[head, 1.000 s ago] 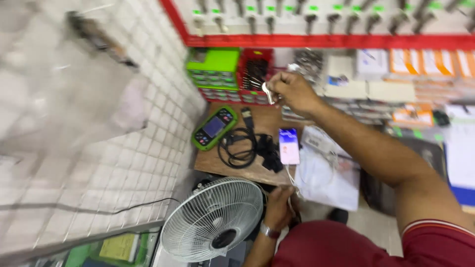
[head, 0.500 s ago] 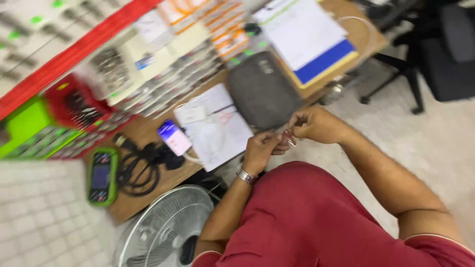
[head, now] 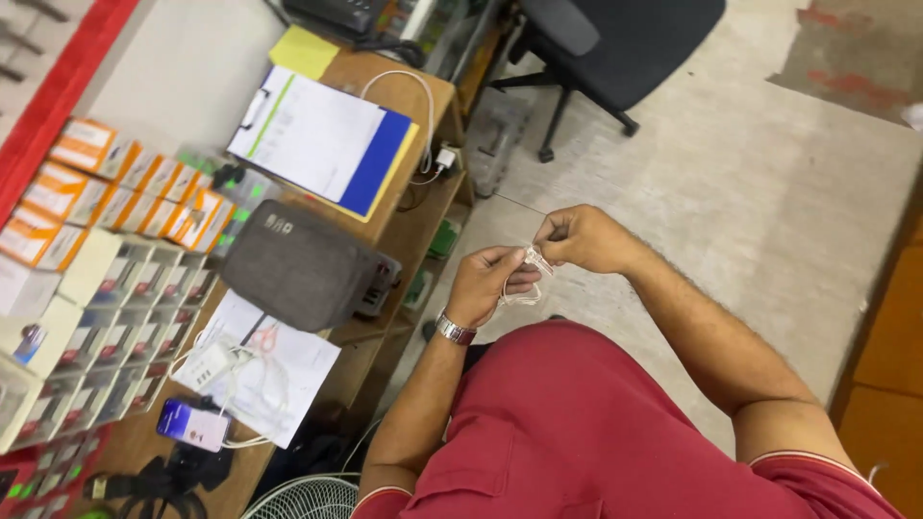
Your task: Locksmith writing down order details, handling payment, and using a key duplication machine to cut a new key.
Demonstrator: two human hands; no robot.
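My left hand [head: 488, 284], with a wristwatch on it, and my right hand [head: 580, 237] meet in front of my red shirt, above the floor beside the desk. Between their fingertips they pinch a small clear plastic packet [head: 536, 259]. A thin white cable loop [head: 519, 294] hangs from it against my left palm. Both hands grip the packet, the right at its upper end and the left just below. What is inside the packet is too small to make out.
A wooden desk [head: 423, 106] on the left carries a grey zip pouch [head: 300, 264], a clipboard with papers [head: 322, 139], loose sheets [head: 274, 370] and a lit phone [head: 192, 426]. Rows of small boxed goods [head: 115, 192] line the wall. A black office chair [head: 615, 43] and a fan [head: 303, 500] stand nearby.
My right hand came down from the wall shelf with the small packet and joined the left in front of my chest. The view has swung right, towards the floor and chair.
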